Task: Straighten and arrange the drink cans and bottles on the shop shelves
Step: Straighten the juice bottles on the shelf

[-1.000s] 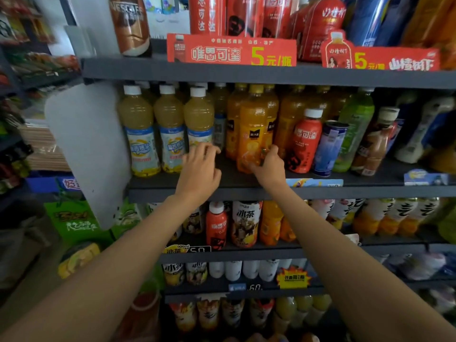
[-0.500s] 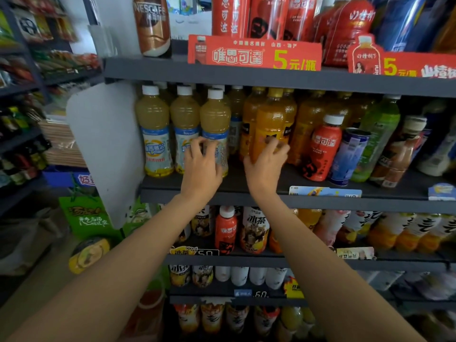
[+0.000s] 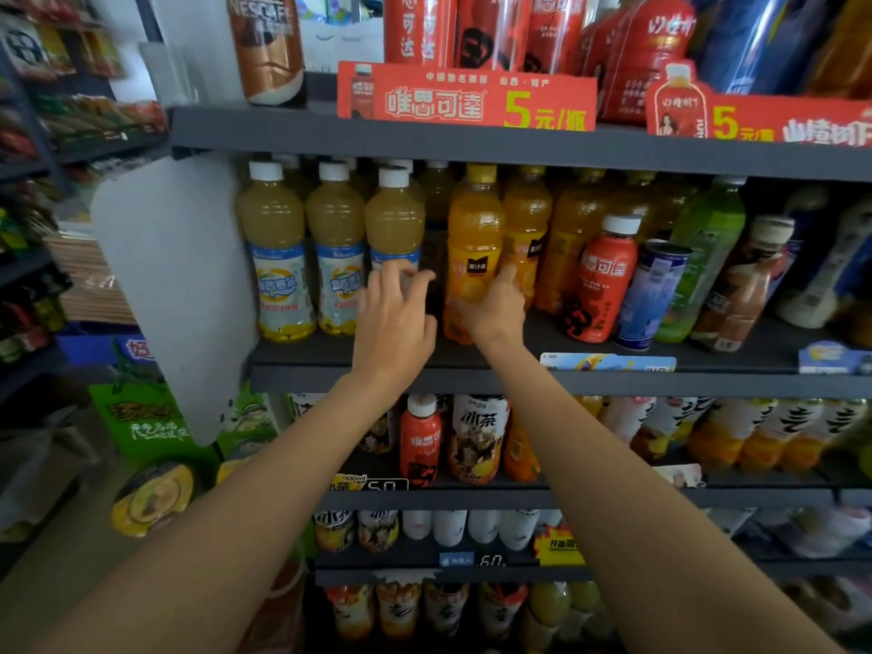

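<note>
Shelving is filling the frame, dark grey boards in 4 visible tiers. At upper left of the frame a brown coffee bottle [image 3: 266, 44] is standing on the top shelf [image 3: 283, 129], and a white side panel [image 3: 174, 285] is hanging at the left end of the second shelf [image 3: 472, 377].

On that second shelf, left of centre, 3 white-capped pale yellow juice bottles are standing upright in a row: the first pale bottle [image 3: 276, 257], the second pale bottle [image 3: 336, 252], and the third pale bottle [image 3: 395, 219] just beside it.

The left hand [image 3: 394, 318] is reaching up at centre frame, fingers curled round the lower label of the third pale bottle and gripping it. Just to its right, the right hand [image 3: 495, 309] is wrapping the lower body of the orange juice bottle [image 3: 474, 238], thumb showing on the bottle's right side. A narrow dark gap is separating the 2 held bottles.

Right of centre, a red bottle [image 3: 601, 280] with a white cap is standing in front of more orange bottles, with a blue can [image 3: 649, 295] leaning against it, then a green bottle [image 3: 705, 247] and a brown bottle [image 3: 748, 285] tilting leftward.

Across the upper right, 2 red price signs are clipping onto the top shelf edge: the left price sign [image 3: 467, 99] and the right price sign [image 3: 764, 120], each showing a 5.

Lower tiers are holding further bottles, partly blurred.
</note>
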